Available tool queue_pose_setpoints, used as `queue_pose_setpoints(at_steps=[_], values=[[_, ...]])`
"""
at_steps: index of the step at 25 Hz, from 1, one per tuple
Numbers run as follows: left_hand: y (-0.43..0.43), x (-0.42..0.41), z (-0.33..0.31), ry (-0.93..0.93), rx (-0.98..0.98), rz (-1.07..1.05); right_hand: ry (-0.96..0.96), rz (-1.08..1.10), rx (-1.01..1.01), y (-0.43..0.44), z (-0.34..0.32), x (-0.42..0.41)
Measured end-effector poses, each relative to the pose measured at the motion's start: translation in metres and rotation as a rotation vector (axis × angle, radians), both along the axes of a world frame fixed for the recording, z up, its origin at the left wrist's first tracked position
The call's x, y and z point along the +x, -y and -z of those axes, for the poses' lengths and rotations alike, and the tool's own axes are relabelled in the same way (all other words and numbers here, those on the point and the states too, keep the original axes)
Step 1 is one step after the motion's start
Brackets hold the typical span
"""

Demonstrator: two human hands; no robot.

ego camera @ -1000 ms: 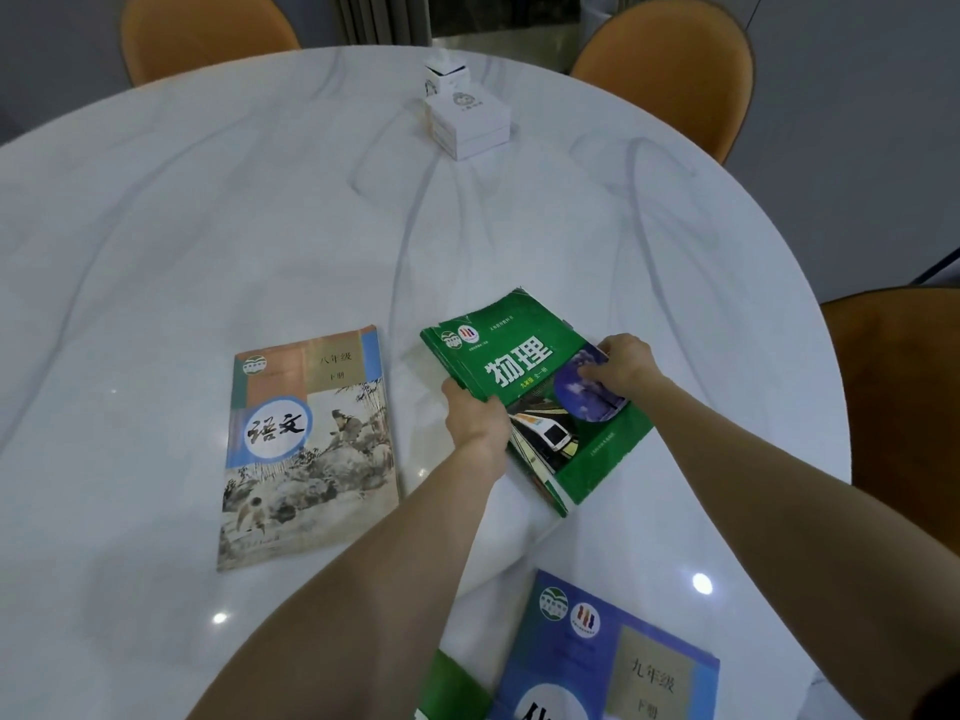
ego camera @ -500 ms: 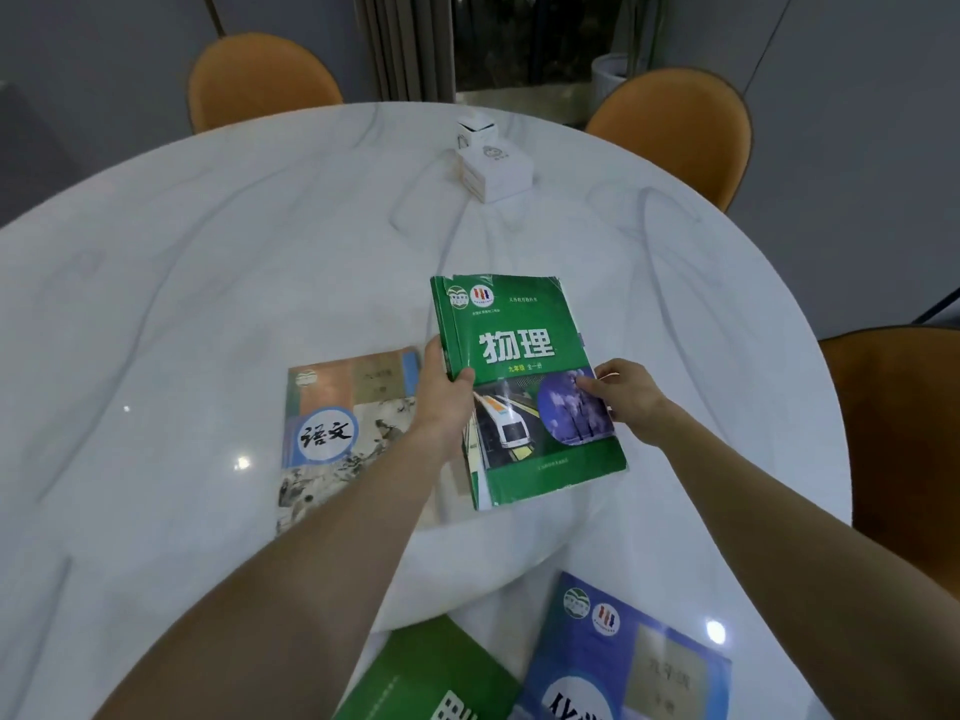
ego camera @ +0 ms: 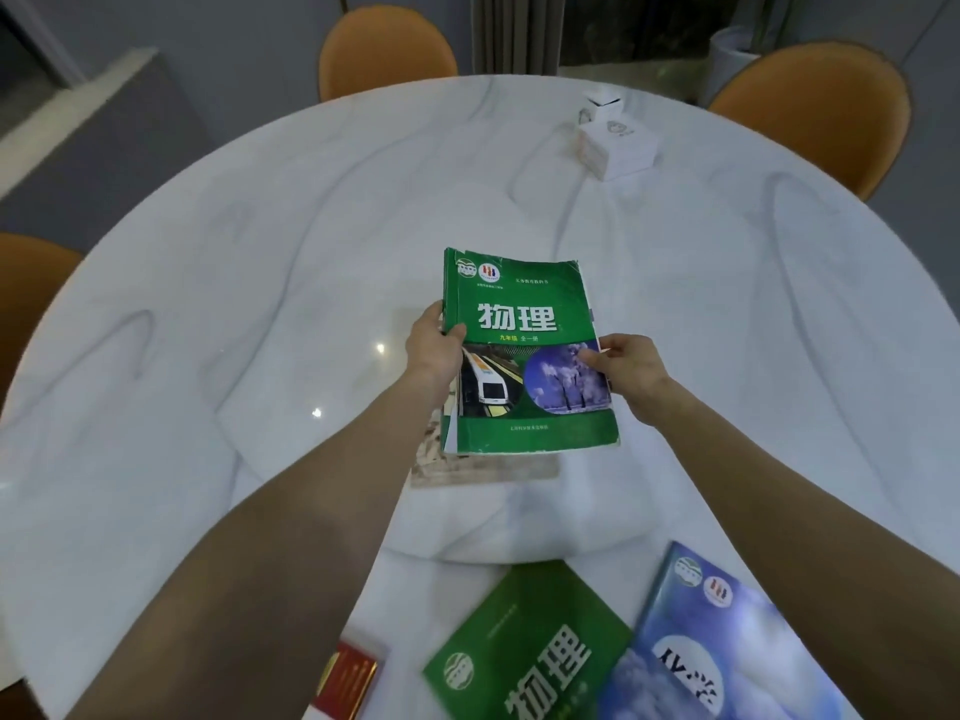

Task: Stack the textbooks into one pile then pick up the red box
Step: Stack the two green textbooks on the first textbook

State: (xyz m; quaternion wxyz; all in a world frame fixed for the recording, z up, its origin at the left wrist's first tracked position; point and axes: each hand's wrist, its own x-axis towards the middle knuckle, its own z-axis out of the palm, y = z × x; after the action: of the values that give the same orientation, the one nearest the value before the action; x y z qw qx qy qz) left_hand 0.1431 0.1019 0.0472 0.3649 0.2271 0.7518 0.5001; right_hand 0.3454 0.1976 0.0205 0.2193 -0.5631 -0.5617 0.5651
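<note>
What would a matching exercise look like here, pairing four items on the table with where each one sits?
Items:
1. green train-cover textbook
2. red box
3. white boxes
4. blue textbook

Places:
A. far side of the table, near an orange chair
B. held by both hands over a beige book
C. near edge, under the left forearm
D. near edge, far right, overlapping a green book

Pairs: 1-B, 2-C, 3-A, 4-D

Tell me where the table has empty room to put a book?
The wide left half of the table is bare, and so is the stretch between the held green book and the white boxes. The near edge is crowded: red box, second green book, blue book.
</note>
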Motion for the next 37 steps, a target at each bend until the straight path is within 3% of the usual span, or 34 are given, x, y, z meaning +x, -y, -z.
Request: queue_pose_setpoints(at_steps=[8, 14, 20, 25, 37], values=[[0.025, -0.021, 0.048, -0.002, -0.095, -0.014, 0.171, 0.016, 0.006, 0.027, 0.044, -0.035], [0.026, -0.025, 0.065, -0.113, -0.159, 0.01, 0.32, -0.021, 0.095, 0.035, 0.057, -0.045], [0.018, -0.026, 0.069, -0.311, -0.198, 0.056, 0.413, -0.065, 0.174, 0.028, 0.057, -0.05], [0.019, -0.028, 0.074, -0.554, -0.398, 0.121, 0.488, -0.123, 0.164, 0.029, 0.058, -0.055], [0.03, -0.015, 0.078, -0.513, -0.49, 0.021, 0.553, -0.198, 0.173, 0.028, 0.056, -0.057]])
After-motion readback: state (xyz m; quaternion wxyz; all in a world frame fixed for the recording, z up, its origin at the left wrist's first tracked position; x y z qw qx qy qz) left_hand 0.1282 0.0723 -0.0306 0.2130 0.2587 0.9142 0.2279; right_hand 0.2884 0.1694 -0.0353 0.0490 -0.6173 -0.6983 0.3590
